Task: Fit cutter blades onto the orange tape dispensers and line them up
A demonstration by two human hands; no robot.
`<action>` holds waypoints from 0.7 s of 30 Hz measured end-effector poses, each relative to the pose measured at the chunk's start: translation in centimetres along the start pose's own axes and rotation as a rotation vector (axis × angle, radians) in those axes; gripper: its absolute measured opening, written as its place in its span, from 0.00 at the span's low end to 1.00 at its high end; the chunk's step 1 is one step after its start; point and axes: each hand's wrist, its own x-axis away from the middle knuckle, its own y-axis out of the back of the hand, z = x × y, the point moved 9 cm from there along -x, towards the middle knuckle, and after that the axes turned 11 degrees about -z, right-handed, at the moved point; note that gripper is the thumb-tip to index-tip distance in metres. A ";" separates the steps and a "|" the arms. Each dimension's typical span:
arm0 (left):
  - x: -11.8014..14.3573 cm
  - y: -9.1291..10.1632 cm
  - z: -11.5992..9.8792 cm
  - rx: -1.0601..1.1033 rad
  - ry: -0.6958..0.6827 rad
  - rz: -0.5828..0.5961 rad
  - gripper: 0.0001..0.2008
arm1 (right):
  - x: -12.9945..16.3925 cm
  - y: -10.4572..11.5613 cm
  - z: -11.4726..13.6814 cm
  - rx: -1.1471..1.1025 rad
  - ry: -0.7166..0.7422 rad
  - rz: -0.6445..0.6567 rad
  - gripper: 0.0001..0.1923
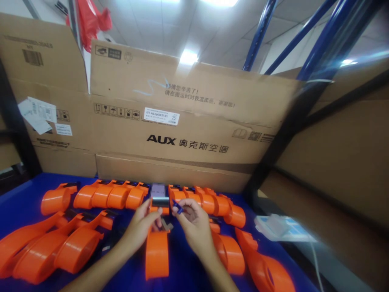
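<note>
My left hand (pixel 142 225) steadies the head of an orange tape dispenser (pixel 157 247) lying on the blue desk (pixel 182 267) in front of me, fingers curled against it. My right hand (pixel 193 223) pinches a small blue part (pixel 178 207) just above it (more orange dispensers (pixel 112 196) line the cardboard boxes (pixel 188 134) behind).

bare forearms, no sleeves, ringless hands (pixel 170 227)

Blue surface (pixel 185 267). On it: row of orange dispensers (pixel 112 196) along the back, a cluster (pixel 54 247) at left front, more (pixel 261 269) at right front, one (pixel 157 253) in the middle. White tray (pixel 281 228) at right edge. Cardboard boxes (pixel 170 170) stand along the back.
</note>
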 end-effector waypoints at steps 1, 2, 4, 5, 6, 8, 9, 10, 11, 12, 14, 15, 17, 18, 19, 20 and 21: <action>0.0 -0.1 0.1 0.001 0.003 0.007 0.17 | 0.1 0.0 -0.1 -0.001 -0.005 -0.010 0.13; 0.0 -0.1 0.2 0.003 0.007 0.012 0.17 | 0.2 -0.1 -0.1 0.002 -0.007 -0.019 0.13; 0.0 -0.2 0.5 0.008 0.021 0.021 0.19 | 0.5 -0.2 -0.3 0.019 -0.007 -0.032 0.13; 0.0 -0.2 0.7 0.012 0.027 0.023 0.20 | 0.7 -0.2 -0.3 0.031 -0.002 -0.039 0.12; 0.0 -0.2 0.9 0.017 0.031 0.023 0.20 | 0.8 -0.2 -0.3 0.046 0.009 -0.043 0.12; 0.1 -0.3 1.0 0.027 0.027 0.022 0.19 | 1.0 -0.1 0.1 0.089 0.057 -0.046 0.10; 0.1 -0.3 0.9 0.030 0.022 0.021 0.19 | 1.1 -0.1 0.4 0.116 0.096 -0.045 0.09; 0.1 -0.3 0.9 0.033 0.016 0.019 0.18 | 1.2 -0.1 0.9 0.144 0.141 -0.042 0.08; 0.2 -0.2 0.8 0.034 0.009 0.016 0.18 | 1.2 -0.2 1.5 0.170 0.189 -0.034 0.07; 0.2 -0.2 0.6 0.035 0.001 0.013 0.17 | 1.3 -0.3 2.1 0.193 0.239 -0.025 0.08; 0.1 -0.1 0.4 0.038 -0.014 0.005 0.15 | 1.5 -0.8 3.2 0.245 0.338 0.004 0.11; 0.0 0.0 0.2 0.042 -0.022 -0.001 0.15 | 1.6 -1.0 3.6 0.275 0.383 0.020 0.12; -0.1 0.2 0.0 0.048 -0.035 -0.014 0.13 | 1.8 -1.4 4.0 0.339 0.461 0.040 0.15; -0.2 0.3 0.0 0.050 -0.039 -0.018 0.13 | 1.9 -1.5 4.1 0.366 0.490 0.048 0.17; -0.2 0.3 0.0 0.051 -0.042 -0.020 0.13 | 2.1 -1.6 4.0 0.388 0.514 0.056 0.18; -0.2 0.3 0.0 0.052 -0.046 -0.021 0.13 | 2.2 -1.6 3.9 0.406 0.537 0.063 0.20; -0.2 0.3 -0.1 0.052 -0.048 -0.019 0.13 | 2.4 -1.6 3.8 0.424 0.561 0.068 0.22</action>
